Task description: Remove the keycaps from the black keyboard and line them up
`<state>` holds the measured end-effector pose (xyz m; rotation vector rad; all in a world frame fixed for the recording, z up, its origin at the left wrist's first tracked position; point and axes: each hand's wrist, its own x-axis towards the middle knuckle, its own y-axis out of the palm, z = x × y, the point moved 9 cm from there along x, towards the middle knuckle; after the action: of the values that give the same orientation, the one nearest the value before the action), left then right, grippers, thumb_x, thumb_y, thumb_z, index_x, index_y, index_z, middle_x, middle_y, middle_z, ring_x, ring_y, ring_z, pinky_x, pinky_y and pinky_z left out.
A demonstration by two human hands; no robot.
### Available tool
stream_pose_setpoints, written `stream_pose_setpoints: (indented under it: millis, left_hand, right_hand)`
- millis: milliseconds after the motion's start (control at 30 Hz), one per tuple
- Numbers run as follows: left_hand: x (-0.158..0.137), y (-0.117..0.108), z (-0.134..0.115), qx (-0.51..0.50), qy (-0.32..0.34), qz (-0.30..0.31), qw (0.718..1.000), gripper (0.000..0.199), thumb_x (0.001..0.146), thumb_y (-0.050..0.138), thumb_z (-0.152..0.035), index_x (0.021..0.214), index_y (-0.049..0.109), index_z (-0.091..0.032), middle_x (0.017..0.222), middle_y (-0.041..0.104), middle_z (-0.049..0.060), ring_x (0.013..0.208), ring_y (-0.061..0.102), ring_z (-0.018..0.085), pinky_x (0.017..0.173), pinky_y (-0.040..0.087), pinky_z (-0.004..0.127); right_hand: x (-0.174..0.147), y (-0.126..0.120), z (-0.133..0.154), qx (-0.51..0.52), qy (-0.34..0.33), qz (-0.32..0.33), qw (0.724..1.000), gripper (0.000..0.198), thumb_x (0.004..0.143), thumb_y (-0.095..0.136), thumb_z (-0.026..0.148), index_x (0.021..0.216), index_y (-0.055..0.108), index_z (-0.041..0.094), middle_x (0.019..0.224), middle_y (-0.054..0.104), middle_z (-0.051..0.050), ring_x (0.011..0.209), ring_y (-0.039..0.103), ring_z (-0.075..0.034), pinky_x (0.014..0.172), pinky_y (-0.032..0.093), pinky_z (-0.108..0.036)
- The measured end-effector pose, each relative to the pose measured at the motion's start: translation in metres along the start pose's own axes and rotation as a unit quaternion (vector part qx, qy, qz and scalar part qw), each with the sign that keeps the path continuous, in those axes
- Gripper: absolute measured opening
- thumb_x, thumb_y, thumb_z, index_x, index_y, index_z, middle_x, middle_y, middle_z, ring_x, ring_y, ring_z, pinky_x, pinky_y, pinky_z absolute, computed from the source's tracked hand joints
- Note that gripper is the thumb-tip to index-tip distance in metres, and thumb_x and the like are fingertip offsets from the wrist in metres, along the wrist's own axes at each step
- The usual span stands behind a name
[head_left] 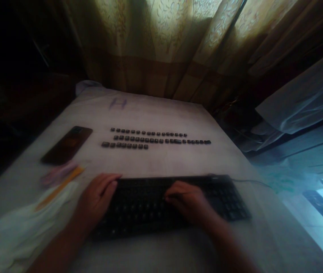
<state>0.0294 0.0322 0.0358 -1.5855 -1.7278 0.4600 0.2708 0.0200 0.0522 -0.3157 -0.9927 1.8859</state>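
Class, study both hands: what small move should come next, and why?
Perhaps the right hand should tug gently upward: it is bunched low over the keyboard, the left hand rests at the keyboard's left end, and loose keycaps lie in three rows beyond, suggesting more to lift off.

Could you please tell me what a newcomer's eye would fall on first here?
Probably the three rows of loose keys across the middle of the table. Nearer lies a black keyboard, with the left hand at its left end and the right hand over its middle. A dark phone sits left of the rows.
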Motion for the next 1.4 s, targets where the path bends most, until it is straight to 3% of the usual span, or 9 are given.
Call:
stream_pose_setpoints:
  millis: [233,533,767,1000,1100,1233,1400]
  left_hand:
    - [-0.001,0.002,0.001,0.006,-0.003,0.009,1.0,0.037,0.089,0.039,-0.046,0.1,0.068,-0.026,0.104,0.071,0.003,0.102,0.064,0.024,0.097,0.048,0.042]
    - [-0.001,0.003,0.002,0.008,0.001,0.012,1.0,0.038,0.089,0.039,-0.047,0.1,0.068,-0.025,0.102,0.071,0.003,0.101,0.063,0.024,0.096,0.048,0.043]
    - [-0.001,0.004,0.0,0.011,-0.003,0.021,1.0,0.038,0.09,0.038,-0.047,0.1,0.068,-0.026,0.104,0.071,0.004,0.102,0.062,0.024,0.098,0.046,0.042]
    - [-0.002,0.003,-0.003,0.025,0.04,0.008,0.999,0.035,0.093,0.039,-0.044,0.102,0.066,-0.023,0.103,0.07,0.005,0.1,0.063,0.023,0.093,0.049,0.041]
    - [-0.004,-0.005,-0.017,0.056,0.1,-0.021,0.993,0.03,0.093,0.043,-0.039,0.105,0.064,-0.022,0.103,0.069,0.006,0.098,0.063,0.023,0.092,0.049,0.042]
    - [-0.019,-0.011,-0.055,0.086,0.215,-0.052,0.971,0.023,0.089,0.056,-0.029,0.109,0.062,-0.021,0.104,0.069,0.006,0.1,0.061,0.024,0.103,0.038,0.051]
    - [-0.042,0.01,-0.091,0.053,0.267,0.022,0.962,0.033,0.085,0.064,-0.032,0.115,0.059,-0.02,0.106,0.07,0.005,0.107,0.058,0.025,0.108,0.03,0.049]
  right_hand:
    - [-0.003,0.004,-0.009,0.005,0.029,-0.015,0.999,0.026,0.093,0.047,0.028,0.086,0.071,0.021,0.084,0.074,-0.005,0.08,0.068,-0.019,0.078,0.054,-0.031]
    - [-0.003,-0.004,-0.004,0.038,0.006,-0.055,0.998,0.024,0.092,0.048,0.026,0.082,0.069,0.021,0.081,0.074,-0.005,0.078,0.07,-0.018,0.074,0.054,-0.029]
    - [-0.009,-0.018,-0.021,0.108,0.09,-0.12,0.983,0.02,0.089,0.05,0.03,0.079,0.066,0.022,0.065,0.069,0.0,0.059,0.066,-0.016,0.06,0.052,-0.026]
    - [-0.008,-0.018,-0.011,0.122,0.073,-0.126,0.982,0.02,0.089,0.05,0.029,0.078,0.065,0.021,0.061,0.068,0.0,0.056,0.065,-0.014,0.057,0.051,-0.024]
    - [-0.008,-0.017,0.005,0.105,0.025,-0.142,0.984,0.018,0.089,0.05,0.026,0.082,0.065,0.021,0.064,0.07,0.0,0.058,0.066,-0.015,0.057,0.053,-0.025]
    - [-0.012,-0.014,0.032,0.078,-0.058,-0.183,0.978,0.012,0.089,0.054,0.021,0.086,0.065,0.022,0.073,0.073,-0.001,0.064,0.068,-0.015,0.061,0.054,-0.025]
    - [-0.019,0.0,0.054,0.057,-0.101,-0.184,0.976,0.015,0.093,0.05,0.023,0.091,0.065,0.022,0.073,0.072,-0.001,0.063,0.066,-0.014,0.06,0.053,-0.024]
